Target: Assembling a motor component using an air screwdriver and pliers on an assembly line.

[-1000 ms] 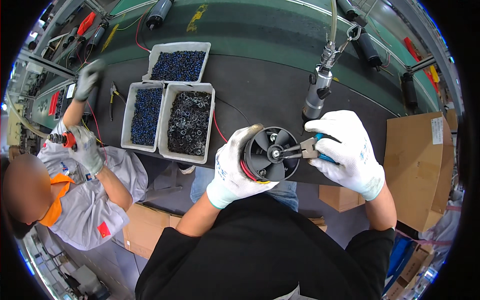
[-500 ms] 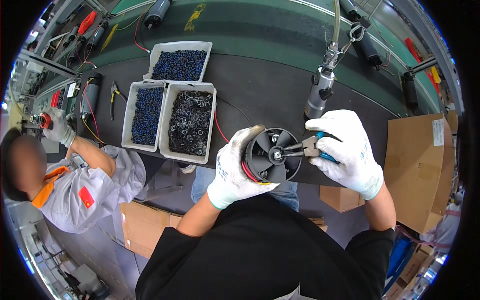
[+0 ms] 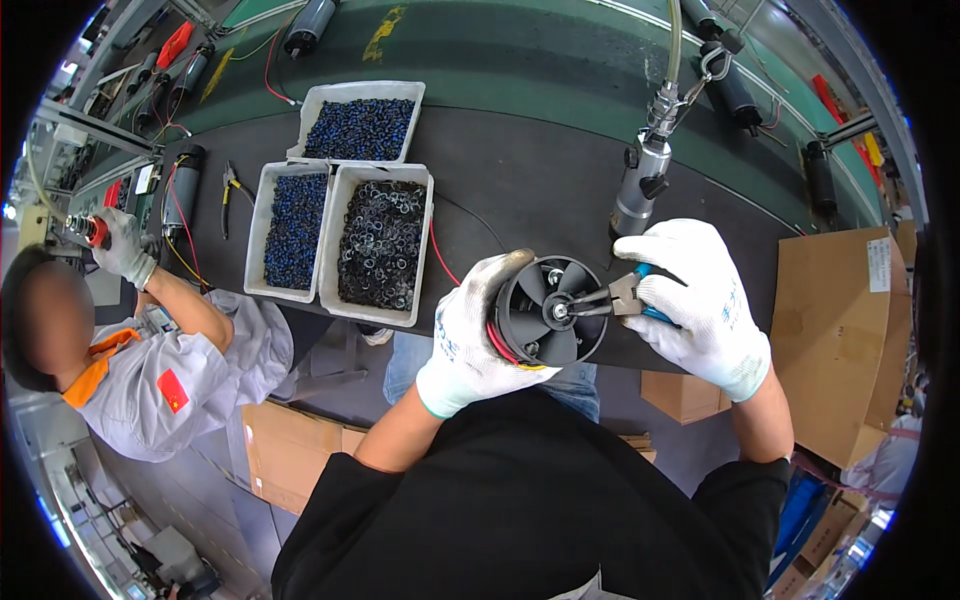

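My gloved left hand [image 3: 468, 330] is wrapped round a cylindrical motor whose near end carries a black fan [image 3: 538, 332]. Red and yellow wires run along the motor's side, by my fingers. In my gloved right hand [image 3: 695, 305] is a pair of pliers [image 3: 622, 297] with blue handles. The jaws of the pliers reach to the shaft at the fan's hub; whether they grip a small ring there is too small to tell. The motor's body behind the fan is mostly hidden by my left hand.
Left of my hands stand a bin of black rings [image 3: 380, 245] and two bins of blue-black small parts [image 3: 293, 232] [image 3: 358, 128]. A pneumatic screwdriver [image 3: 640, 185] hangs ahead. Spare pliers [image 3: 232, 190] lie beside a motor [image 3: 182, 190]. A co-worker [image 3: 170, 350] sits left; a cardboard box [image 3: 830, 330] is at right.
My hands, the fan and the pliers have shifted very slightly to the right, keeping their hold. The co-worker's hand with the tool has moved a little; motors on the conveyor have crept left.
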{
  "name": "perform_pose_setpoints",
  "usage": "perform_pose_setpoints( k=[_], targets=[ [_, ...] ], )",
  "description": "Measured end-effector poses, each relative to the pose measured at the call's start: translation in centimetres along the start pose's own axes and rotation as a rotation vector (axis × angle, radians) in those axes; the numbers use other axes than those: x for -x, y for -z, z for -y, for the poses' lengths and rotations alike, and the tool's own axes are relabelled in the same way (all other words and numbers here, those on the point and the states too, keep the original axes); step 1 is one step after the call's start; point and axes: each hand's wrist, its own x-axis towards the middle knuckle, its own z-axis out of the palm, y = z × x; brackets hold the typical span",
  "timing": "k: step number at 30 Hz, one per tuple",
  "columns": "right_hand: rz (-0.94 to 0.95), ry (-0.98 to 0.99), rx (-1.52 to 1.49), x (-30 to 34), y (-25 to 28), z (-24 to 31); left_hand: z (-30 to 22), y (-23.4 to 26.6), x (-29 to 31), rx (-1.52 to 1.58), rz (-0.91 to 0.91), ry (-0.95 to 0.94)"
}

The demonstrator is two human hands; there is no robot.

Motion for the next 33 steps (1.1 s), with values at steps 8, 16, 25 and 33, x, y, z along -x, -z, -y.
perform_pose_setpoints(
  k=[8, 16, 25, 33],
  targets=[
    [0.06, 0.028, -0.06, -0.3, 0.6, -0.5, -0.2, 0.1, -0.2, -0.005, 0.027, -0.009],
    [0.071, 0.071, -0.002, -0.3, 0.9, -0.6, 0.0, -0.1, 0.0, 0.003, 0.024, -0.002],
    [0.054, 0.107, 0.111, -0.1, 0.7, -0.4, 0.1, 0.0, -0.3, -0.035, 0.019, -0.038],
    [0.097, 0.186, 0.22, -1.3, 2.9, 0.2, 0.3, -0.3, -0.1, -0.044, -0.004, -0.091]
  ],
)
